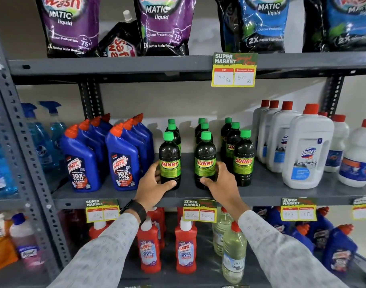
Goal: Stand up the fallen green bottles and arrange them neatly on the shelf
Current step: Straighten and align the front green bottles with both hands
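Several dark bottles with green caps and green "SUNNY" labels stand upright in three rows on the grey middle shelf [261,190]. My left hand [155,183] grips the base of the front bottle of the left row [169,161]. My right hand [221,181] wraps the lower part of the front bottle of the middle row [205,161]. The front bottle of the right row [244,161] stands free, a short gap from my right hand. No green bottle lies on its side in view.
Blue Harpic bottles [122,161] stand close on the left, white Domex bottles [306,150] on the right. Detergent pouches [163,26] fill the shelf above, red Harpic bottles [186,244] the one below. Price tags [199,210] hang on the shelf edges.
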Demonstrator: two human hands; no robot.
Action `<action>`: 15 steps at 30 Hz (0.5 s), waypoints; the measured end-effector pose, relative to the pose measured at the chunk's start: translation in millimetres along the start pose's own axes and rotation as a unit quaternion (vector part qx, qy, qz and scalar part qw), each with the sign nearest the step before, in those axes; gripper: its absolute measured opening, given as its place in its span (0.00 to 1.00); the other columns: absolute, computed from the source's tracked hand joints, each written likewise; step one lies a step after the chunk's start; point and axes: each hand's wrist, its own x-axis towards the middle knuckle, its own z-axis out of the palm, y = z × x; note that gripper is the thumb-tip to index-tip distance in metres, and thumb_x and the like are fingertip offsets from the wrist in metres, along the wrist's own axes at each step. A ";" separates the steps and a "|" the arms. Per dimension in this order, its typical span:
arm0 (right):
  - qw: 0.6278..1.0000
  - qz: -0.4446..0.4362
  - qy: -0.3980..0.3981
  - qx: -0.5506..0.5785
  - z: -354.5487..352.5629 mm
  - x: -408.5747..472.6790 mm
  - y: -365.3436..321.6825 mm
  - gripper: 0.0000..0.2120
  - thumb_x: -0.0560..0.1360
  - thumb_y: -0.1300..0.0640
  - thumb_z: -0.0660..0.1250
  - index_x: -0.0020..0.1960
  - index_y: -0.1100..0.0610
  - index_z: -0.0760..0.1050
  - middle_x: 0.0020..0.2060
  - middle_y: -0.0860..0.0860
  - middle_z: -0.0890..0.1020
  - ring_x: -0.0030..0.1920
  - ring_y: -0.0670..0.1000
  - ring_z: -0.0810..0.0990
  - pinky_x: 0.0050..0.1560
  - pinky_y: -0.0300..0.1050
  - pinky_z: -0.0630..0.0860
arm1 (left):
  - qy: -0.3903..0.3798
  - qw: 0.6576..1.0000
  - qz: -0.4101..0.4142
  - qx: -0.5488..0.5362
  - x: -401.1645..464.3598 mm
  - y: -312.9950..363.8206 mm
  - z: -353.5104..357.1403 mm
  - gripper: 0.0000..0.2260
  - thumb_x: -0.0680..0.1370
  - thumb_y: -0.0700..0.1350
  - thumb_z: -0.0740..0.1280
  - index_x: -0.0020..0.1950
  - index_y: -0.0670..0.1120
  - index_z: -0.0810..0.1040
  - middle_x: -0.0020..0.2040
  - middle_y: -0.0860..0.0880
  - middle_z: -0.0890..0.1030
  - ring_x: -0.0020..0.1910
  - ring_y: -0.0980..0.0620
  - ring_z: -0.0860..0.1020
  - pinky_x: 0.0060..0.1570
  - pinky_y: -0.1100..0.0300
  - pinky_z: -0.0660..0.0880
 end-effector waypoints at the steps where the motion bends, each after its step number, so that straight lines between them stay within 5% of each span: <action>1: 1.000 0.001 0.000 0.002 -1.6 -0.5 0.8 0.34 0.75 0.54 0.78 0.75 0.58 0.66 0.62 0.52 0.82 0.57 0.51 0.80 0.57 0.46 0.75 | 0.001 1.000 0.001 -0.004 0.0 -0.1 0.4 0.40 0.70 0.43 0.80 0.78 0.52 0.65 0.69 0.50 0.78 0.63 0.54 0.78 0.58 0.69 0.72; 8: 1.000 -0.009 -0.009 0.017 -7.5 -4.1 6.2 0.37 0.76 0.56 0.76 0.79 0.57 0.63 0.65 0.51 0.81 0.66 0.52 0.78 0.63 0.45 0.72 | 0.015 1.000 0.014 -0.006 -3.8 3.3 4.6 0.38 0.70 0.43 0.80 0.77 0.51 0.67 0.67 0.49 0.78 0.57 0.60 0.78 0.50 0.78 0.71; 15: 0.999 -0.027 -0.012 0.014 -5.9 -9.5 4.8 0.34 0.77 0.60 0.74 0.79 0.55 0.63 0.61 0.50 0.82 0.55 0.48 0.78 0.59 0.43 0.73 | 0.029 1.000 0.008 -0.008 -5.5 3.8 6.2 0.38 0.70 0.42 0.80 0.77 0.50 0.67 0.67 0.48 0.78 0.57 0.58 0.78 0.48 0.78 0.72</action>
